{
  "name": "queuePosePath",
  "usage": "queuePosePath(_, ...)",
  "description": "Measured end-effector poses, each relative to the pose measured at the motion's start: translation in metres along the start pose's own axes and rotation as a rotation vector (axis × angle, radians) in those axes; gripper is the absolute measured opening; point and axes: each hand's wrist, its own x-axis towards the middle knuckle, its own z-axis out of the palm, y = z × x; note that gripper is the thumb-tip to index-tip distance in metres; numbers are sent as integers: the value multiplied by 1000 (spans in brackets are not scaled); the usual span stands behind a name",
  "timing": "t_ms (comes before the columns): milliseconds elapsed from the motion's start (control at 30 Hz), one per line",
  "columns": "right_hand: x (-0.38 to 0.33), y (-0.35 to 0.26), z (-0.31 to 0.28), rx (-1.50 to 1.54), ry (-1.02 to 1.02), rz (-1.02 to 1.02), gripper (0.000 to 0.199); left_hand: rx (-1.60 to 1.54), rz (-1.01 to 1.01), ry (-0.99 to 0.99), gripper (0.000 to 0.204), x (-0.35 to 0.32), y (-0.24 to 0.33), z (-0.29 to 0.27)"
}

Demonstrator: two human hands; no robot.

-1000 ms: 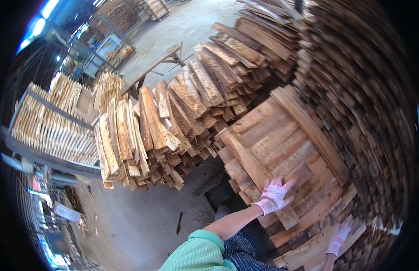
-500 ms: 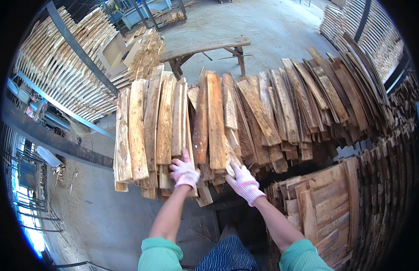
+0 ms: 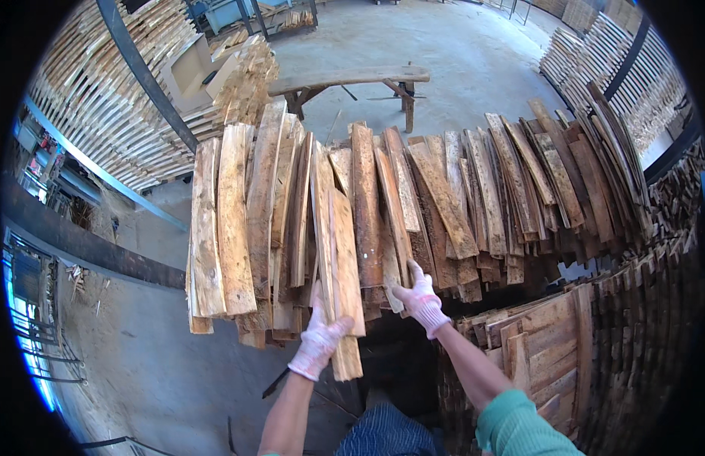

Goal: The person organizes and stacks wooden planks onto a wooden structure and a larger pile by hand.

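A long row of rough wooden boards (image 3: 276, 182) lies side by side in front of me, their near ends sticking out toward me. My left hand (image 3: 322, 338), in a pale pink-stained work glove, is closed around the near end of a few light boards (image 3: 345, 266), drawn nearer than the ones around them. My right hand (image 3: 422, 302), gloved the same way, grips the near end of a narrow reddish board (image 3: 394, 209) in the middle of the row. Its fingertips are partly hidden by the wood.
A wooden bench (image 3: 345, 76) stands beyond the row. Stacked slats (image 3: 124, 99) and an open cardboard box (image 3: 196, 76) are at the far left, behind a slanting metal post (image 3: 143, 68). A tall wood stack (image 3: 550, 349) rises at the near right. A dark beam (image 3: 94, 235) crosses on the left.
My left hand has closed on light boards and pulled them toward me. My right hand has shifted slightly right, to a narrow board. The view has moved a little.
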Motion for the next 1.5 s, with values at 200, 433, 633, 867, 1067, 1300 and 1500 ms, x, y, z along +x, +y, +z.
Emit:
queuePosePath(200, -191, 65, 9, 630, -298, -172, 112, 2, -66, 11, 111, -121, -72, 73)
queuePosePath(433, -228, 49, 6, -42, -469, 222, 131, -557, -645, -49, 73, -56, -158, 10)
queuePosePath(633, -262, 125, -10, 77, -272, 23, 120, -355, -397, 13, 67, -104, -155, 73)
queuePosePath(867, -370, 204, -59, 1068, 110, -100, 119, -90, -427, -476, 79, -132, -60, 200)
queuePosePath(1067, -406, 231, -115, 1950, 218, -188, 69, -131, -545, -759, 82, -122, -73, 292)
queuePosePath(1300, -395, 326, -85, 1385, 319, 710, 43, 284, -549, -851, 81, -145, -79, 349)
queuePosePath(1500, -432, 276, -167, 1203, 760, 54, 85, 497, -318, -1159, 79, -205, -123, 358)
